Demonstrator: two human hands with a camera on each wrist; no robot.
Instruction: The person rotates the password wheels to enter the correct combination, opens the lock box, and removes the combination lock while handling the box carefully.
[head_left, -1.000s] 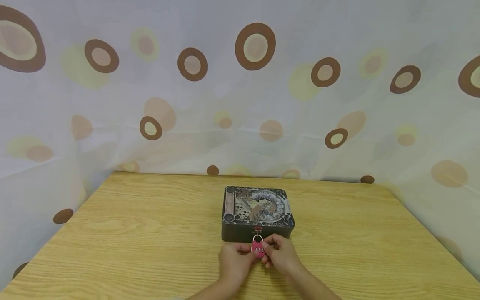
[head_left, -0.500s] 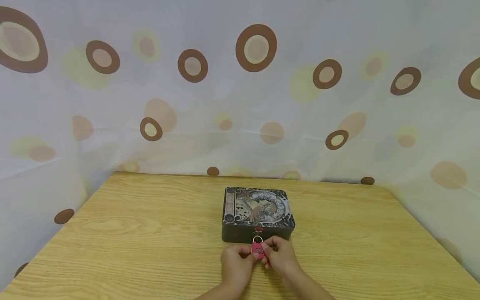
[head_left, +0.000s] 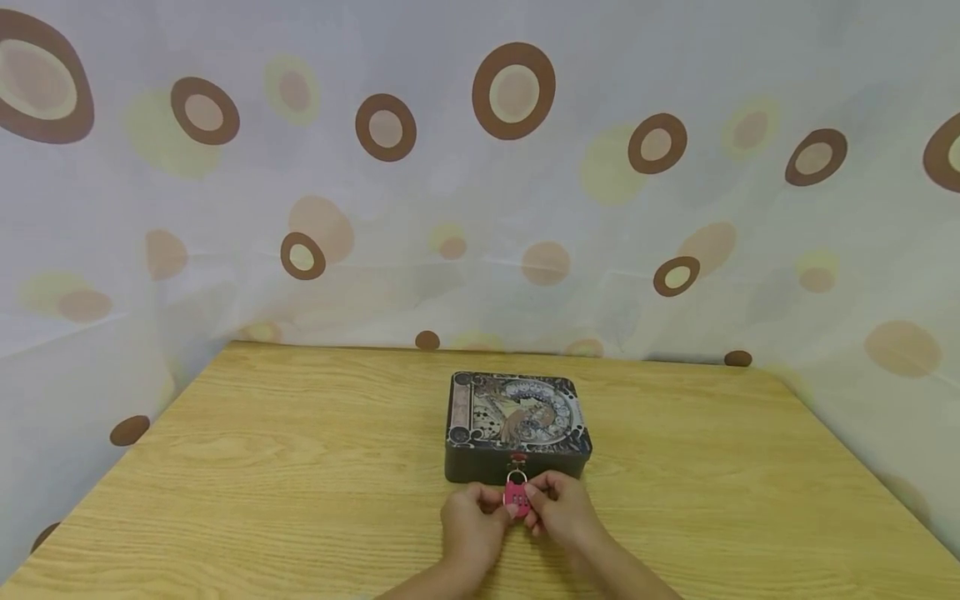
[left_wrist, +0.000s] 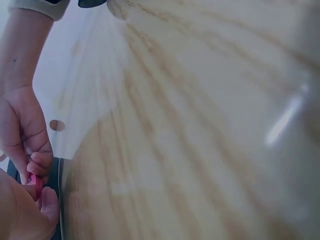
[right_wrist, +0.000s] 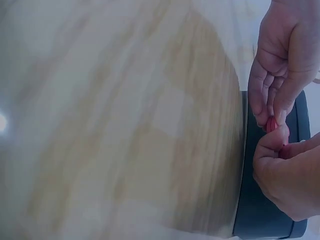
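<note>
A pink combination padlock [head_left: 517,498] with number dials on its face hangs by its metal shackle from the red clasp at the front of a dark tin box [head_left: 480,467]. Thumb and fingers of my left hand [head_left: 472,527] pinch the padlock's left side. From the other side my right hand [head_left: 568,512] grips it, thumb near the dials. In the right wrist view, both hands meet around the padlock [right_wrist: 271,124], which is mostly covered by fingers. Only a pink sliver of the padlock [left_wrist: 36,185] shows in the left wrist view.
The box's lid [head_left: 517,412] carries an ornate printed picture and is closed. Beneath everything lies a wood-grain table [head_left: 300,467]. Behind and at both sides hangs a pale curtain [head_left: 420,208] with brown, peach and yellow spots.
Both hands keep their hold on the padlock and shift only slightly. The padlock and box stay in place; the whole head view moves a little.
</note>
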